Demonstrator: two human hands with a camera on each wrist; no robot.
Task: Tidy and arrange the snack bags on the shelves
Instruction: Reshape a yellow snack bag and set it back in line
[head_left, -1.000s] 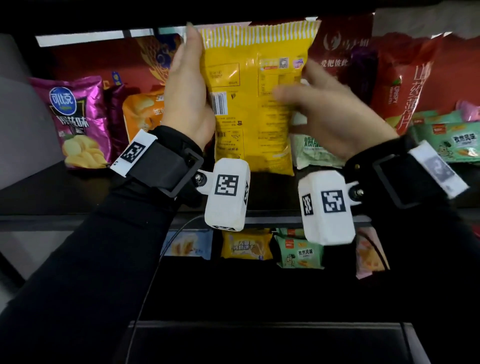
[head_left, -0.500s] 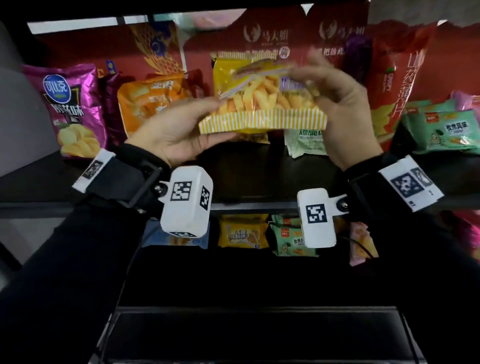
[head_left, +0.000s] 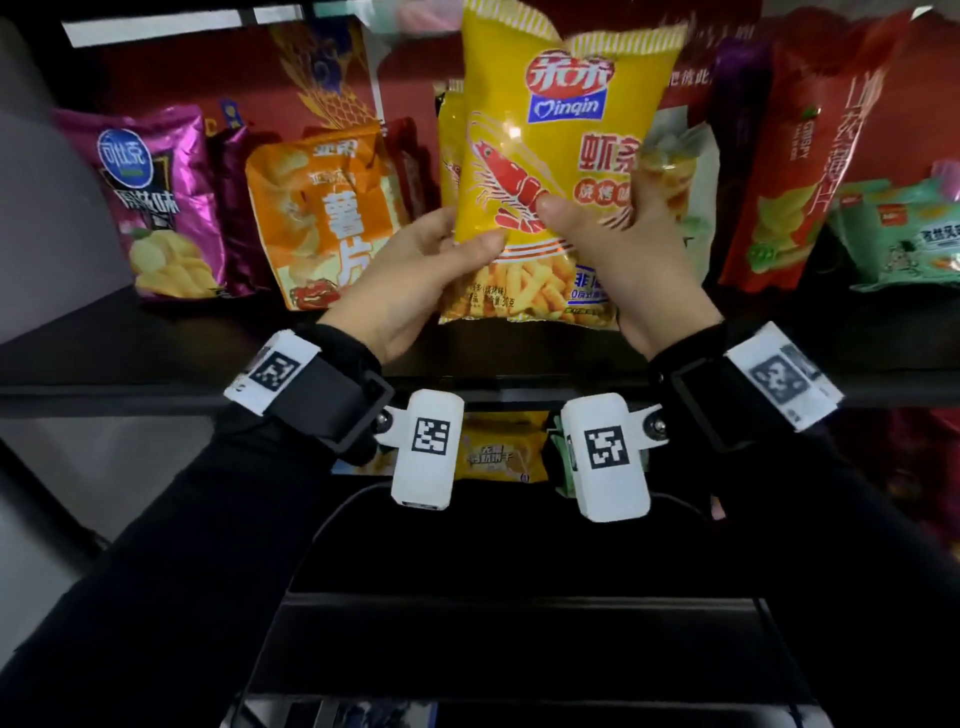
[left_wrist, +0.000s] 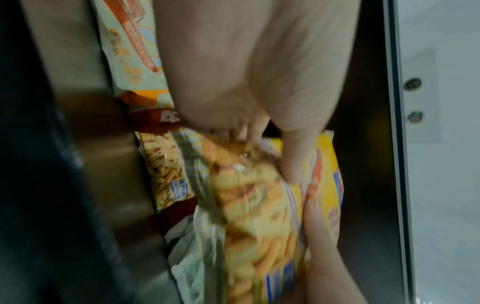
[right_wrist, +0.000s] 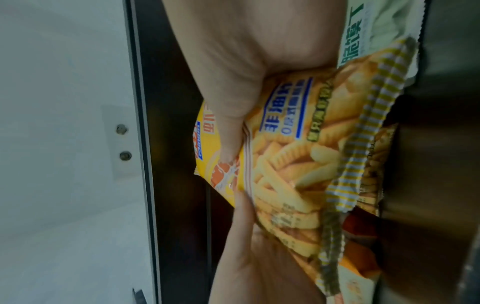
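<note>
Both hands pinch the yellow shrimp-stick bag (head_left: 556, 171) at frame centre, left hand (head_left: 410, 275) and right hand (head_left: 623, 249) on its lower edges; likely light, crinkly, crushable; best held by the edges.

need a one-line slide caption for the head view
Both hands, left hand and right hand, hold a yellow shrimp-stick bag upright, front outward, before the snack shelf.

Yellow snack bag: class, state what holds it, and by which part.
Both hands hold the yellow snack bag by its lower half: left hand at the lower left edge, right hand at the lower right.
</note>
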